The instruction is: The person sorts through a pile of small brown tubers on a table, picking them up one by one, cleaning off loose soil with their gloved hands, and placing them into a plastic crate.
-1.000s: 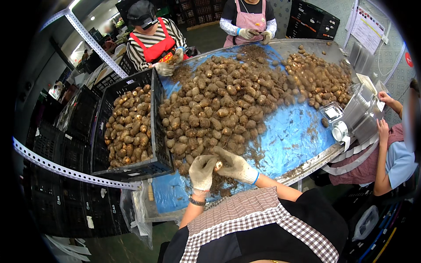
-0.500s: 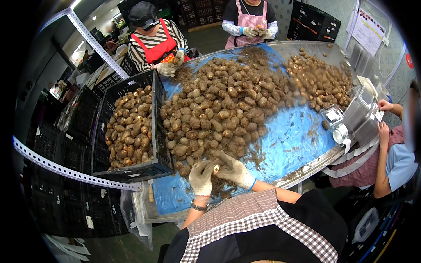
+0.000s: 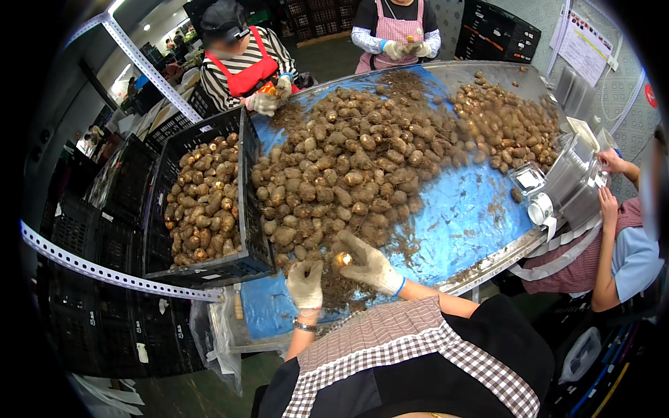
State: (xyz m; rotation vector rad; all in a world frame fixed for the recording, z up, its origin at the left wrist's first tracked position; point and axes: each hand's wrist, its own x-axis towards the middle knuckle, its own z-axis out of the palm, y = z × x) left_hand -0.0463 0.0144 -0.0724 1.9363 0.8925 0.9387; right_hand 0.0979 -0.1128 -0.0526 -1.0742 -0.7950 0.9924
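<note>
My right hand (image 3: 371, 267), in a whitish work glove, holds a small brown taro (image 3: 343, 259) whose pale cut end shows. A little to its left is my gloved left hand (image 3: 304, 284), apart from that taro, its fingers curled in toward the thumb. Whatever it may hold is too small or hidden to make out. Just beyond both hands rises a big heap of hairy brown taros (image 3: 341, 164). Loose soil and root bits lie under my hands on the blue plastic sheet (image 3: 474, 209).
A black crate (image 3: 254, 202) full of taros stands left of the heap. A second taro pile (image 3: 512, 129) lies at the far right, near clear plastic boxes (image 3: 575, 177) and a label roll (image 3: 540, 209). Two gloved co-workers stand across the table; another person's hands (image 3: 610, 184) are at right.
My hands have drawn apart. The left moved left and slightly down, off the taro, which stays in my right hand with its cut end turned more into view.
</note>
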